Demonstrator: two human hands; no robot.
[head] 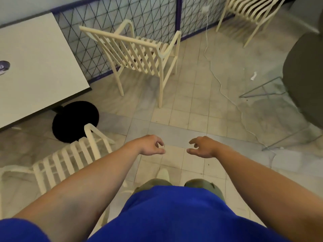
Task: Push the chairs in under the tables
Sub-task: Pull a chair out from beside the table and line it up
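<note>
A cream slatted metal chair (139, 53) stands on the tiled floor ahead, beside the mesh fence and right of the white table (35, 63). A second cream slatted chair (70, 159) sits at the lower left, near the table's black round base (75, 121). My left hand (152, 145) and my right hand (201, 147) hang out in front of me over the floor. Their fingers are loosely curled and hold nothing. Both hands are well short of the far chair and touch no chair.
A dark round table (304, 75) with thin metal legs stands at the right. A stack of cream chairs (251, 13) is at the back right. A white cable (227, 95) trails across the tiles. A scrap of paper (253, 75) lies near it.
</note>
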